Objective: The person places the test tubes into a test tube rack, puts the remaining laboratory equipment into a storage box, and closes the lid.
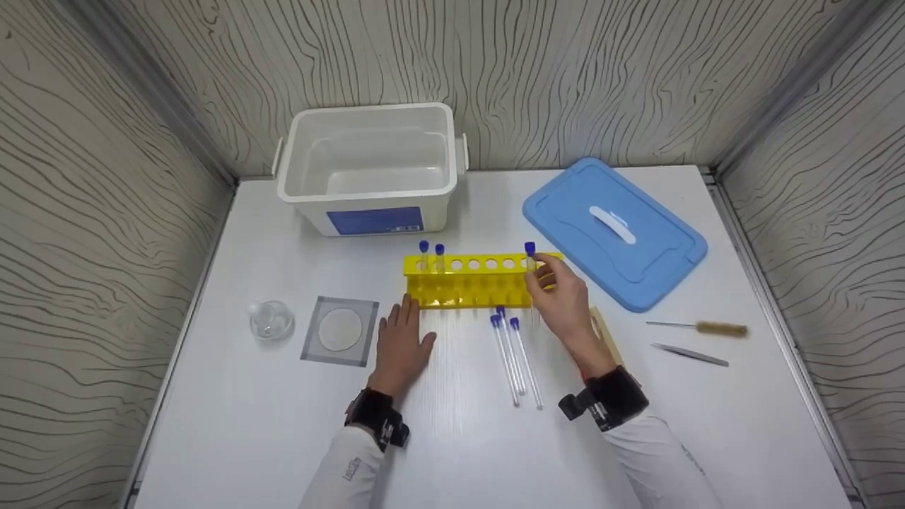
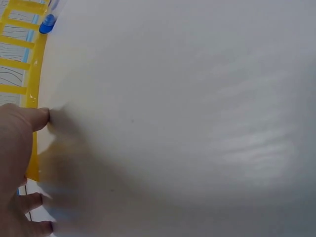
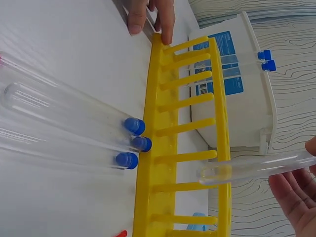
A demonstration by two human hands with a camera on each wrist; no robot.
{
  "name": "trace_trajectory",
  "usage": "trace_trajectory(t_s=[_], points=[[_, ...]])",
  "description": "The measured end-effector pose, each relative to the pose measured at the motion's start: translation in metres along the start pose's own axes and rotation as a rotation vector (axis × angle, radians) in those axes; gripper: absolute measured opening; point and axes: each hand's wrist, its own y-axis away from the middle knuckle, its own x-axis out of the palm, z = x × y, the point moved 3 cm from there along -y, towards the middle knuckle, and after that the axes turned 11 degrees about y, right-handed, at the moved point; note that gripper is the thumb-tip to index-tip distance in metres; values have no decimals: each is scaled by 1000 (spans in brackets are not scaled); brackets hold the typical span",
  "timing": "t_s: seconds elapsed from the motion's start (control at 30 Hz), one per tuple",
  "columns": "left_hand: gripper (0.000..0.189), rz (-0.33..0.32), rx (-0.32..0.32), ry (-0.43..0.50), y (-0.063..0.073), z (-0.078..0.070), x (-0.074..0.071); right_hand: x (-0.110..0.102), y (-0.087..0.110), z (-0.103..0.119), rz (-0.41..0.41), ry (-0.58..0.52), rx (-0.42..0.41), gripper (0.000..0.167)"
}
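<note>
My right hand (image 1: 560, 297) pinches a clear test tube (image 3: 261, 167) with a blue cap (image 1: 530, 247) near the right end of the yellow rack (image 1: 459, 291). In the right wrist view the tube's rounded bottom overlaps the rack's upper rail; whether it sits in a hole, I cannot tell. Two blue-capped test tubes (image 1: 440, 259) stand upright at the rack's left end. My left hand (image 1: 401, 346) lies flat with fingers extended, its fingertips touching the rack's lower left corner. Three more capped test tubes (image 1: 520, 360) lie on the table in front of the rack.
Behind the rack stands a white bin (image 1: 368, 205), with its blue lid (image 1: 636, 261) lying at the right. A glass bottle (image 1: 271, 322) and a grey square with a round white centre (image 1: 341, 330) are at left. Tweezers (image 1: 691, 355) and a wooden-handled needle (image 1: 721, 329) lie at right.
</note>
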Motion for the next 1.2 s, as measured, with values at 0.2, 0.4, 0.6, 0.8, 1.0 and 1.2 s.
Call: trace_trajectory(t_s=[0.2, 0.4, 0.6, 0.8, 1.0, 1.2], points=[[76, -4, 7, -17, -1, 0, 0, 0, -2, 16, -13, -71, -73, 37], [75, 11, -9, -21, -2, 0, 0, 0, -7, 34, -40, -114, -146, 34], [76, 24, -7, -46, -2, -1, -1, 1, -13, 47, -71, -174, -218, 32], [77, 22, -8, -53, 0, -1, -2, 5, -16, 56, -90, -230, -269, 30], [77, 25, -15, -52, 1, -2, -2, 12, -23, 63, -82, -254, -258, 29], [78, 26, -9, -67, 1, -2, -3, 19, -30, 69, -40, -280, -236, 30]])
